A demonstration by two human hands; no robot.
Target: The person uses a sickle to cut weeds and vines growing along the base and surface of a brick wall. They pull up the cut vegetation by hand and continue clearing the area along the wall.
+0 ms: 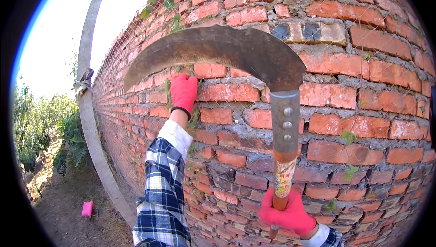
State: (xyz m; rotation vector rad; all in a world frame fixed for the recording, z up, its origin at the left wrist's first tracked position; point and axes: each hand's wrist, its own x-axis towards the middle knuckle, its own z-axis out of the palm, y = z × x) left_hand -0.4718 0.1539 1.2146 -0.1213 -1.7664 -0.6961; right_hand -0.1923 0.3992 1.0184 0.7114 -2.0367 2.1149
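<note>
My right hand (289, 213), in a red glove, grips the wooden handle (282, 197) of a large sickle. Its curved, rust-stained blade (211, 46) rises upright and arcs to the left, in front of a red brick wall (228, 93). A riveted metal socket (285, 121) joins blade and handle. Below the blade, my left hand (184, 92), also red-gloved, is closed against the wall around a green vine (195, 119). Leaves and stems show on both sides of that fist; the part inside it is hidden.
Thin wire netting (115, 47) runs in front of the wall. A leaning concrete post (89, 117) stands at left, with a tied piece around it. On the dirt ground (64, 196) lies a pink object (87, 209). Leafy trees (41, 124) grow beyond, and small vine leaves (349, 137) dot the bricks.
</note>
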